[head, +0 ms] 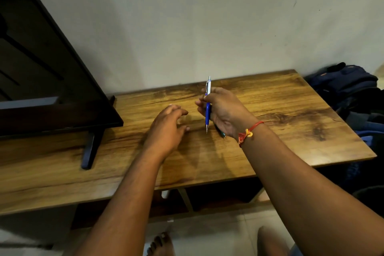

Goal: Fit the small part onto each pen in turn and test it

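- Gripping the blue pen (208, 110) about mid-barrel, the right hand (225, 110) is holding it nearly upright above the table (291, 114), tip down and silver clicker end up. Fingers and thumb are curling round the barrel, probably so both ends are staying free for fitting and clicking.
- The left hand (168, 129) is hovering just left of the pen, low over the wood, with fingers loosely spread and nothing visible in them. It is likely waiting to steady the tip or bring in the part.
- The small part itself is not showing, so I cannot tell whether it is already sitting on the blue pen.
- A green pen (221, 132) is lying on the table beneath the right hand. Only its tip end is showing, and it seems to be parked close by for its own turn.
- A red thread (247, 132) is circling the right wrist.
- A TV (41, 68) is standing at the left of the table on a dark foot (91, 147).
- Bags (349, 89) are lying beyond the table's right edge, at the far side.
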